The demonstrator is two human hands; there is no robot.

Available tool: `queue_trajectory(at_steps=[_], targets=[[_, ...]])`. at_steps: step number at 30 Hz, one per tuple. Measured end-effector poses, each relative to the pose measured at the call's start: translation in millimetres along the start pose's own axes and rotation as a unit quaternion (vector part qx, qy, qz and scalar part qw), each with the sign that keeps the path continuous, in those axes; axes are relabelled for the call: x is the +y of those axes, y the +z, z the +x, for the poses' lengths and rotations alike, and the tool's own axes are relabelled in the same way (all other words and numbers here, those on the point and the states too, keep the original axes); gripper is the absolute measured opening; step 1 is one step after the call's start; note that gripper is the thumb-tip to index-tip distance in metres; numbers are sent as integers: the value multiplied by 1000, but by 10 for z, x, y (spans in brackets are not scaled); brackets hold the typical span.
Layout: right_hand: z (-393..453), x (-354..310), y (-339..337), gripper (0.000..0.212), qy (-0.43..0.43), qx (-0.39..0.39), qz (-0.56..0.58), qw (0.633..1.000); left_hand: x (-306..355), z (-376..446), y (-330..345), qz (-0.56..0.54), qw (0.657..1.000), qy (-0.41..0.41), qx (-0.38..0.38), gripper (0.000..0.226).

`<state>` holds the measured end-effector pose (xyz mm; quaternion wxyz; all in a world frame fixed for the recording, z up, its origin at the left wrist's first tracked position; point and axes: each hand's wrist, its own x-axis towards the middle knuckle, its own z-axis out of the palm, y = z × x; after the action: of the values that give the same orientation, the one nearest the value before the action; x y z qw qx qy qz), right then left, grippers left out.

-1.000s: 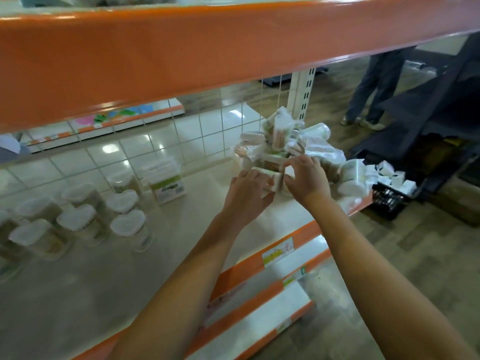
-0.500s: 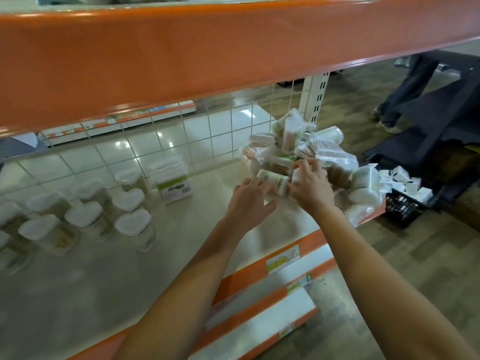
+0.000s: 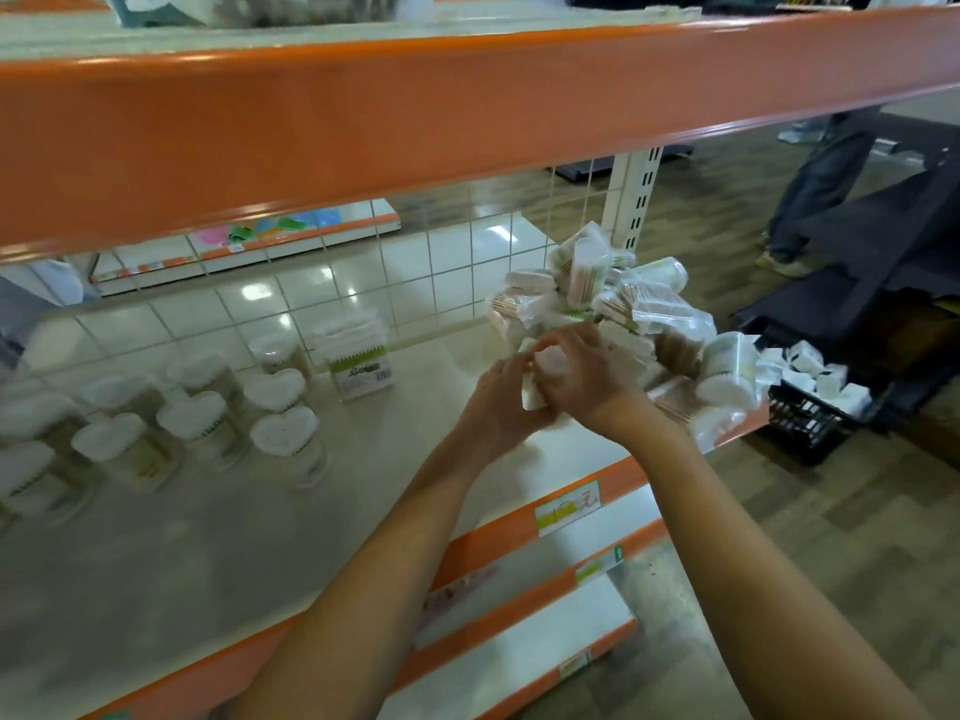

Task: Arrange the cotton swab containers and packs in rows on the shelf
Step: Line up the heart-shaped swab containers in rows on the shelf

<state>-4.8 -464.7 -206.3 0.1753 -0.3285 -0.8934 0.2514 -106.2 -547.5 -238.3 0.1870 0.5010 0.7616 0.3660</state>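
Observation:
A loose heap of cotton swab packs (image 3: 623,304) lies at the right end of the beige shelf (image 3: 218,543). My left hand (image 3: 498,407) and my right hand (image 3: 587,381) meet at the front of the heap, both closed around one small white swab pack (image 3: 535,387). Several clear swab containers with white heart-shaped lids (image 3: 283,433) stand in rows on the left of the shelf. A rectangular swab box with a green label (image 3: 358,356) stands behind them by the wire grid back.
An orange shelf beam (image 3: 467,111) runs overhead across the view. A black crate with white packs (image 3: 810,392) sits on the floor to the right. Another person's legs (image 3: 815,189) stand at the far right. Lower shelves with orange edges (image 3: 519,610) lie below.
My hands have drawn a small pack out of the heap toward me, and both now close on it. The view has shifted slightly.

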Motion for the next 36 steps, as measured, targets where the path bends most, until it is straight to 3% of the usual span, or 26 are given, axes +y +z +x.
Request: queue_trajectory(at_steps=[3, 10, 17, 20, 22, 25, 36], targets=[[-68, -128, 92, 34, -45, -34, 42, 998, -50, -115, -113, -67, 997, -38, -9, 70], [-160, -382, 264, 35, -104, -76, 73, 989, -266, -439, -346, -64, 995, -81, 19, 64], [-157, -554, 441, 36, -111, -125, 187, 968, -377, -779, -600, -42, 994, -73, 64, 31], [-159, -568, 569, 33, -100, -143, 197, 965, -467, -936, -671, -56, 992, -91, 73, 35], [-171, -554, 658, 33, -92, -168, 192, 963, -549, -1021, -700, -63, 987, -126, 80, 53], [-215, -541, 788, 35, -84, -206, 172, 960, -647, -1154, -730, -56, 980, -161, 100, 62], [-440, -864, 1177, 36, -169, -279, 40, 945, -816, -1616, -929, -27, 962, -222, 157, 75]])
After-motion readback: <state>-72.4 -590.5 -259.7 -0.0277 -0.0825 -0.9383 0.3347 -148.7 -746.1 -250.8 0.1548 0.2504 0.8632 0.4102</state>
